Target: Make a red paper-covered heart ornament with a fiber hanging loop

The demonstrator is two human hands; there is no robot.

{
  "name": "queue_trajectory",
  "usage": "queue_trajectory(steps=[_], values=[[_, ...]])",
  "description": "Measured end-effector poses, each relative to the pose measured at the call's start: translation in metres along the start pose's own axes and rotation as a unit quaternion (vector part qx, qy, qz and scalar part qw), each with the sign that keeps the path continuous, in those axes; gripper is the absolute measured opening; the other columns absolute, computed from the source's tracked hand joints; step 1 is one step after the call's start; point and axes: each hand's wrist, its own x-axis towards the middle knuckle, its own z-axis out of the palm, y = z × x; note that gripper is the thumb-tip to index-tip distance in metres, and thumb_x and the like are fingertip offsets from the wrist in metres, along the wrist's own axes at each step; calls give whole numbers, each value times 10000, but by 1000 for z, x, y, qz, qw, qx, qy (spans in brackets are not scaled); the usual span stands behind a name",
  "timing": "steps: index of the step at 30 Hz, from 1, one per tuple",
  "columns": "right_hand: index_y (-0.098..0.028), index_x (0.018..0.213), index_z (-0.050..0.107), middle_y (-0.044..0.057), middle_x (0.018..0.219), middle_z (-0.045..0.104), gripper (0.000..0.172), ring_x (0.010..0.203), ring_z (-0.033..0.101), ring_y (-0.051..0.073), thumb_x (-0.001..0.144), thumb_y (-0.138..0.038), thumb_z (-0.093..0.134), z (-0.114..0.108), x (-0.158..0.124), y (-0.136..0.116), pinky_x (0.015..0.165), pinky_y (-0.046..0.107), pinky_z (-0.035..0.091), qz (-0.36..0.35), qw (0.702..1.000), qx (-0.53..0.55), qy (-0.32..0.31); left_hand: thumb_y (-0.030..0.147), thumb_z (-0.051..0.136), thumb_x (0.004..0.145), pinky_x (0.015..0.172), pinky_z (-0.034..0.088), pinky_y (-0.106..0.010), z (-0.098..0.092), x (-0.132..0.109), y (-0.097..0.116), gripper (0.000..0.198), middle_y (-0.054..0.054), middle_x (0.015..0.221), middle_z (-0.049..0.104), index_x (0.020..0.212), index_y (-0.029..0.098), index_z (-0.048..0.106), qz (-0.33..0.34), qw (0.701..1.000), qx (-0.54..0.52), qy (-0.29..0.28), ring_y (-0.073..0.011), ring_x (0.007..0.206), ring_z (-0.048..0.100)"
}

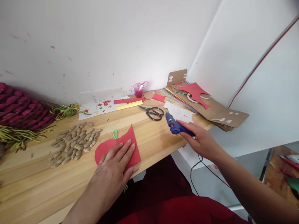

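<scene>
My left hand [116, 163] lies flat on a piece of red paper [127, 137], fingers stretched out, pressing it to the wooden table near the front edge. One corner of the paper curls up. A small green loop [115, 134] sticks out at its top edge. Held in my right hand [198, 138] is a blue glue gun [174, 124], its nozzle pointing up and left above the table. Black-handled scissors [155, 112] lie just left of the nozzle. White paper [179, 112] lies behind the glue gun.
Peanuts [76, 141] are spread left of the red paper. A purple scaly object [21, 109] stands far left. A cup of pink paint [138, 90] is by the wall. Cardboard [217, 115] with red paper scraps lies right. A dark cord [192, 174] hangs below my right hand.
</scene>
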Motion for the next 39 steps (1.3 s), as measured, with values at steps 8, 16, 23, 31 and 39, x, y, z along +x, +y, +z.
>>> queue_trajectory(steps=[8, 16, 23, 31, 39], values=[[-183, 1374, 608, 147, 1096, 699, 459, 1032, 621, 311, 965, -321, 452, -1, 15, 66, 945, 473, 489, -26, 966, -245, 84, 346, 526, 975, 1116, 454, -482, 4, -17, -3, 520, -76, 1522, 492, 1466, 181, 478, 42, 998, -26, 31, -287, 1412, 420], [-172, 1395, 587, 205, 1162, 685, 502, 1089, 614, 408, 917, -276, 477, -1, 20, 70, 867, 569, 488, 7, 945, -316, 83, 254, 558, 968, 1109, 463, -412, -11, -27, -2, 371, -53, 1373, 632, 1336, 229, 597, 15, 990, -120, 66, -221, 1317, 519], [-210, 1092, 725, 108, 1044, 738, 305, 911, 662, 272, 935, -405, 551, 30, 23, -32, 814, 407, 509, -39, 997, -50, -44, 439, 675, 867, 1076, 427, -571, -22, -12, -32, 646, -167, 1337, 565, 1418, 168, 477, -201, 971, -51, 115, -354, 1260, 521], [-202, 993, 719, 39, 760, 705, 253, 669, 619, 190, 879, -408, 626, 90, 60, -90, 625, 330, 430, 26, 975, 103, -194, 485, 781, 736, 893, 563, -455, -20, -7, -44, 878, -103, 1208, 627, 1486, 217, 412, -298, 934, -188, 67, -249, 969, 633], [-186, 923, 607, 14, 783, 680, 218, 622, 599, 124, 768, -277, 730, 101, 67, -90, 565, 260, 447, 169, 905, 330, -209, 449, 821, 692, 801, 578, -380, -18, -6, -48, 923, -60, 1125, 668, 1499, 276, 409, -352, 851, -371, 114, -176, 806, 642]])
